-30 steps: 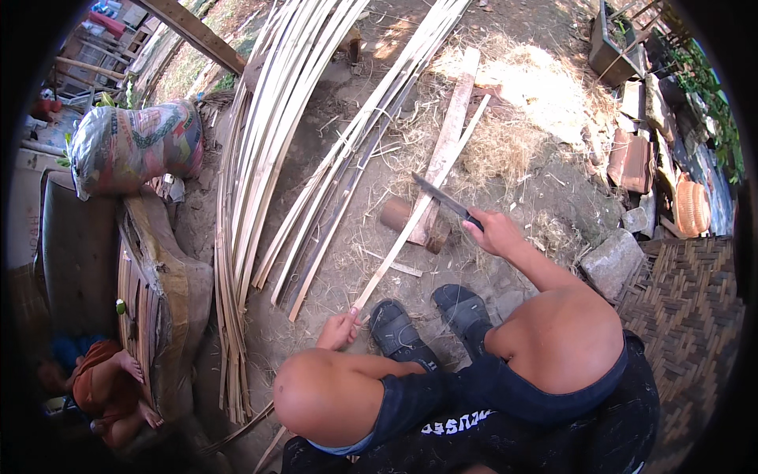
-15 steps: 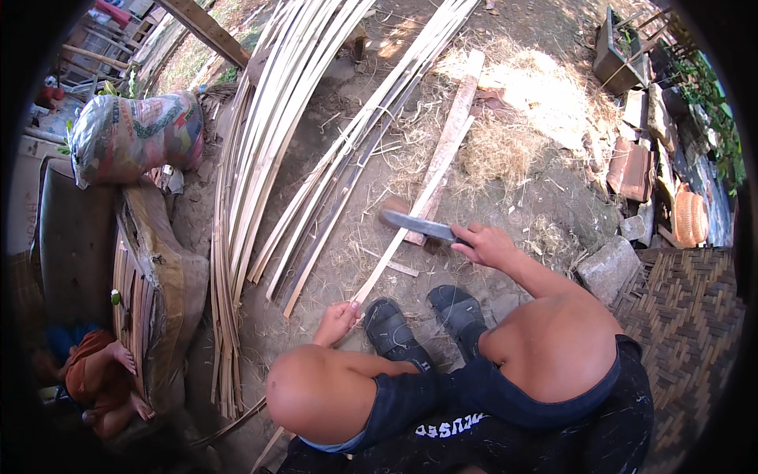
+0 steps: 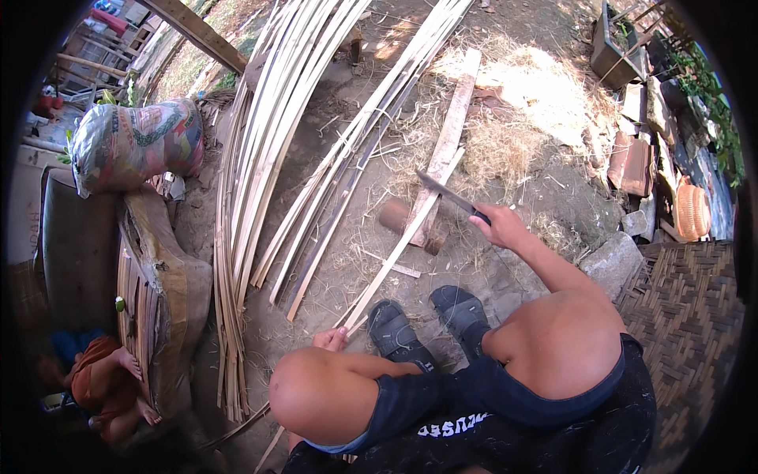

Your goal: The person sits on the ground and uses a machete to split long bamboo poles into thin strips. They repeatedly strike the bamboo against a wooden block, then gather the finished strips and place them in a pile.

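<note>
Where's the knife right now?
Head view, just right of centre: the knife is in the right hand, blade crossing the pale strip held by the left hand.

Held strip [image 3: 404,244] pale cream; knife [image 3: 448,193] dark grey; sandals [image 3: 393,327] charcoal; mat [image 3: 679,308] woven brown and tan.

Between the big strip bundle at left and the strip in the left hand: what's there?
Head view: a smaller bundle of strips, then littered ground, before the held strip.
</note>
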`<state>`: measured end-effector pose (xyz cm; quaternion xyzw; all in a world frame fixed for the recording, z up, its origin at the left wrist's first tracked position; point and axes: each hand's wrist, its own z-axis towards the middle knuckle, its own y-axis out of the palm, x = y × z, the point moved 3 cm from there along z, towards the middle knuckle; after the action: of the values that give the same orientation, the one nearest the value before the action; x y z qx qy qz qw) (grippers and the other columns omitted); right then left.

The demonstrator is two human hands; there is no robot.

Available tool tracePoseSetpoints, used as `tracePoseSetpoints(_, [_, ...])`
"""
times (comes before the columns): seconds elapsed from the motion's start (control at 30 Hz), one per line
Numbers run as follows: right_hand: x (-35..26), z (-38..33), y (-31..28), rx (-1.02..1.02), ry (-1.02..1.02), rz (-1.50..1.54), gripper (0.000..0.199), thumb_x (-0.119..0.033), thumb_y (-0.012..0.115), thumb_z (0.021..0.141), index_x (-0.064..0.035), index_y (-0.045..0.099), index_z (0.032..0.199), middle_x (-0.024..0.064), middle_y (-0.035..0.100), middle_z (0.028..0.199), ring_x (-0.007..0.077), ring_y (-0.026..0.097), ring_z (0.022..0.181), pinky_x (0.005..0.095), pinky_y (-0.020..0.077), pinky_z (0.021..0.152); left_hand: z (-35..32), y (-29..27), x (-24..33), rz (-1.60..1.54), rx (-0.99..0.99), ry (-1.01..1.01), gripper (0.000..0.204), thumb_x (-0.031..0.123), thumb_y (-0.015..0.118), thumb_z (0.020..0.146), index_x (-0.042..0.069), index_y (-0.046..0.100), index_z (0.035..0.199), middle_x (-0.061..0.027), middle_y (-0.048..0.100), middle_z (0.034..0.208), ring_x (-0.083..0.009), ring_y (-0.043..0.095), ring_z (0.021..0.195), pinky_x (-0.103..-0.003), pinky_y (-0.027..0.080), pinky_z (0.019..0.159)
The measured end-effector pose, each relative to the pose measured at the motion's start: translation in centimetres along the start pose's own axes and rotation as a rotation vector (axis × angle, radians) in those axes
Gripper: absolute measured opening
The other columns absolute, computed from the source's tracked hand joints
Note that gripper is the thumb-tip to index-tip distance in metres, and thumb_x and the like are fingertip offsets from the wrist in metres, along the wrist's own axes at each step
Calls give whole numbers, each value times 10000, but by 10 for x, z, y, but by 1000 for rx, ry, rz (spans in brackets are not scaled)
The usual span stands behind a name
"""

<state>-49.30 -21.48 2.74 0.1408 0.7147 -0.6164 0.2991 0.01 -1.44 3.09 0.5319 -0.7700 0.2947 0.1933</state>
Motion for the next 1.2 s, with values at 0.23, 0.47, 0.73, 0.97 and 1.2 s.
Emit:
tracePoseSetpoints(0.23, [27,9,-34,168,349,26,435,-385,603,975,-64,636,1266,239,708,950,426,686,886,497,537,800,-20,-19,-32,25,34,-71,406,342,592,1018,15,677,794,5,517,555,-76,469,503,-287,347,461])
tracePoseSetpoints(0.47, [-90,-36,13,-236,-96,-41,430,-428,574,979,-102,568,1260,234,655,860,442,673,784,526,545,670,11,37,31,264,272,288,385,320,601,1010,3,678,807,-40,518,545,-101,490,499,-322,362,466])
tracePoseSetpoints(0.73, [-6,38,-20,43,78,-282,362,-400,535,1006,-93,569,1195,226,649,855,449,667,769,530,547,690,-4,50,28,559,537,564,325,274,624,987,-3,678,824,-96,507,556,-132,489,494,-364,348,473])
tracePoseSetpoints(0.97, [10,39,-105,348,337,-40,394,-371,584,988,-48,646,1205,240,696,866,415,686,834,470,530,750,-28,9,37,426,370,108,318,278,636,982,7,679,820,-46,502,545,-111,457,506,-349,329,469])
tracePoseSetpoints(1.2, [10,18,-118,452,332,53,450,-386,576,1001,-39,621,1285,190,716,898,345,700,817,424,524,742,-25,13,56,116,361,345,388,370,558,1024,16,681,925,34,512,579,-50,395,517,-270,301,471])
